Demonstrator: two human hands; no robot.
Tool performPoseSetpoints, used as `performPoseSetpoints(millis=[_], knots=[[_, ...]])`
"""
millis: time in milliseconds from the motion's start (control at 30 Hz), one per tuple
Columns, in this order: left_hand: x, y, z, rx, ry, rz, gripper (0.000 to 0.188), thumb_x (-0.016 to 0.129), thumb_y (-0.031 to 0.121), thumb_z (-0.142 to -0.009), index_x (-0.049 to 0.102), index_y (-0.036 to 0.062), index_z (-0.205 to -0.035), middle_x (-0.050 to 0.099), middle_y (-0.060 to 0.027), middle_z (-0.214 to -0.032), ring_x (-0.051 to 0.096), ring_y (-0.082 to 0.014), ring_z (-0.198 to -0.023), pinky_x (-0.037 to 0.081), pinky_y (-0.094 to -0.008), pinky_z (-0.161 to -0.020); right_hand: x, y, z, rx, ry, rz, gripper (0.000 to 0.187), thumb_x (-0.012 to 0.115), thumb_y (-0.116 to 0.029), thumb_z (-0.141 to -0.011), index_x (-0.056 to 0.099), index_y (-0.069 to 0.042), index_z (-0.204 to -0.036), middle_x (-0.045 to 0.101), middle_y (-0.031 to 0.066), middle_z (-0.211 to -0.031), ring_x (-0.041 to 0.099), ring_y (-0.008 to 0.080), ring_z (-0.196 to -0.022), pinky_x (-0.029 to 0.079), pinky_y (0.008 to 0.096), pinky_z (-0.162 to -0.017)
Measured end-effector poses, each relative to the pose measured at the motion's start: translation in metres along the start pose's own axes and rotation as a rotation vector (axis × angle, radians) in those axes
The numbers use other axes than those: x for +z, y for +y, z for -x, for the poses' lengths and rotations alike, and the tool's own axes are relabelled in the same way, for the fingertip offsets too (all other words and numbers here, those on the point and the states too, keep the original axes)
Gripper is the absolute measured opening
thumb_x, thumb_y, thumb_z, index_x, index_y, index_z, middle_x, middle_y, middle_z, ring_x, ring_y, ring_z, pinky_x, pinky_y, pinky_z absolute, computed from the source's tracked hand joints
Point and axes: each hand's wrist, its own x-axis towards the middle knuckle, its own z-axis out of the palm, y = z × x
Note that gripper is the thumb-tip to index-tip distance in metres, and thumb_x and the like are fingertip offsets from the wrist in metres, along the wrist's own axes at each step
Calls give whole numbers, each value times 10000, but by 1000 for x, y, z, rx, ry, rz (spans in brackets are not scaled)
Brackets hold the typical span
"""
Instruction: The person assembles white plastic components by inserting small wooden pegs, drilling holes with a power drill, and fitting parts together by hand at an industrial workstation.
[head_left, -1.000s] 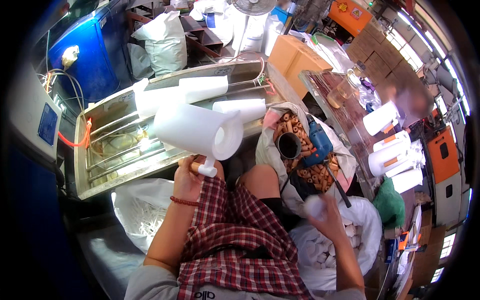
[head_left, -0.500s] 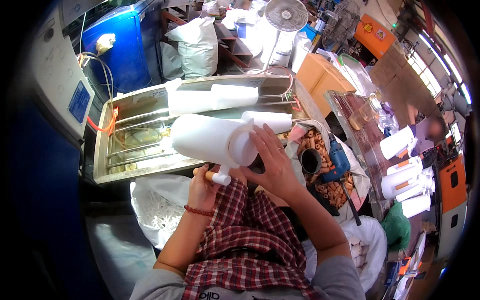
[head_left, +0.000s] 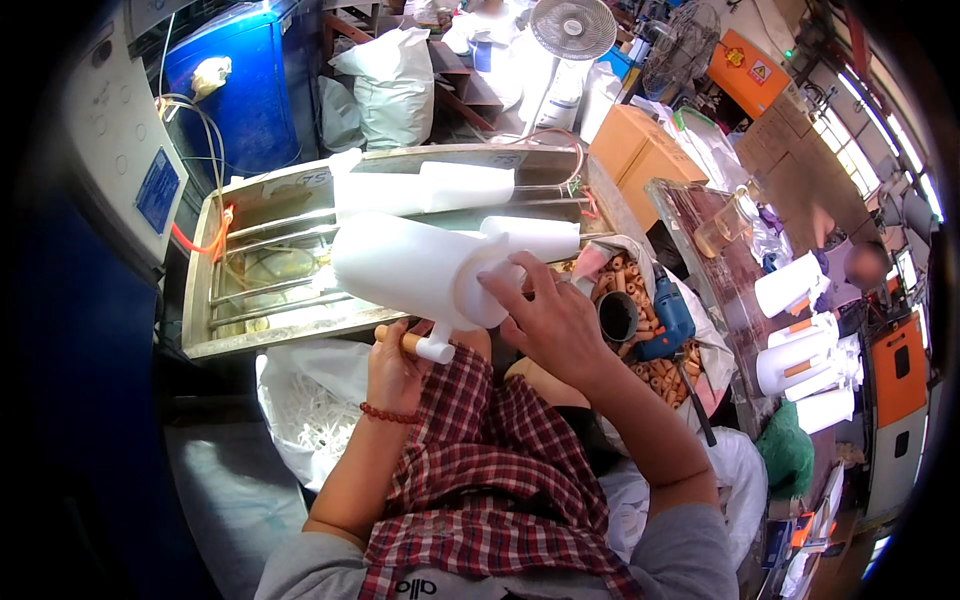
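A large white plastic jug point(head_left: 395, 268) lies tilted over my lap, its round collared end toward the right. From its lower side a white stub carries a light wooden handle point(head_left: 404, 341). My left hand point(head_left: 392, 368), with a red bead bracelet on the wrist, is closed around that handle. At the collared end, my right hand point(head_left: 548, 325) has its bent fingers pressed on the rim, with the thumb lower down. What lies under those fingertips is hidden.
Ahead stands a long trough point(head_left: 205, 280) with metal rods bearing white cylinders point(head_left: 468, 188). To the right, a sack holds wooden pieces point(head_left: 665, 382), a blue power drill point(head_left: 672, 315) and a dark cup point(head_left: 617, 315). White jugs point(head_left: 795, 360) stand on the bench. A bag of white shavings point(head_left: 325, 425) sits left.
The jug and my left hand have shifted slightly left. My right fingers, stretched along the collared end before, are now bent onto its rim.
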Motion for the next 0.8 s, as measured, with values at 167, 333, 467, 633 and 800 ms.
performPoseSetpoints(millis=[167, 333, 467, 633, 800], knots=[[0, 5, 3, -31, -38, -17, 211, 433, 154, -936, 419, 9, -1088, 569, -171, -1063, 587, -251, -1001, 557, -364, -756, 7, 4, 3, -45, 7, 56, 610, 707, -136, -669, 482, -159, -1236, 471, 114, -1128, 595, 231, -863, 522, 353, -646], [1, 3, 5, 5, 0, -23, 261, 452, 150, -929, 428, -5, -1138, 571, -190, -1075, 604, -249, -975, 583, -376, -693, -8, -1, -4, 260, -292, -221, 705, 700, -177, -739, 338, -108, -1340, 494, 188, -1163, 626, 282, -823, 522, 350, -687], [4, 6, 6, 48, 14, -62, 239, 459, 165, -931, 410, 0, -1098, 574, -184, -1037, 605, -263, -958, 566, -377, -755, -7, -7, -3, 548, -420, -830, 827, 698, -172, -776, 176, -62, -1408, 503, 195, -1213, 644, 255, -790, 529, 348, -685], [-6, 11, 2, 107, -11, -87, 253, 478, 168, -926, 404, 6, -1105, 569, -174, -1024, 598, -260, -960, 566, -378, -749, -5, -18, -7, 474, -139, -1268, 846, 650, -121, -794, 91, -66, -1427, 495, 160, -1261, 642, 225, -856, 525, 358, -728], [-6, -2, 1, 147, 65, -40, 265, 490, 177, -926, 422, 18, -1127, 566, -193, -1071, 598, -266, -962, 570, -395, -713, 14, -3, 4, 377, -201, -316, 714, 566, -127, -812, 179, -97, -1412, 428, 153, -1335, 597, 341, -973, 512, 427, -760]])
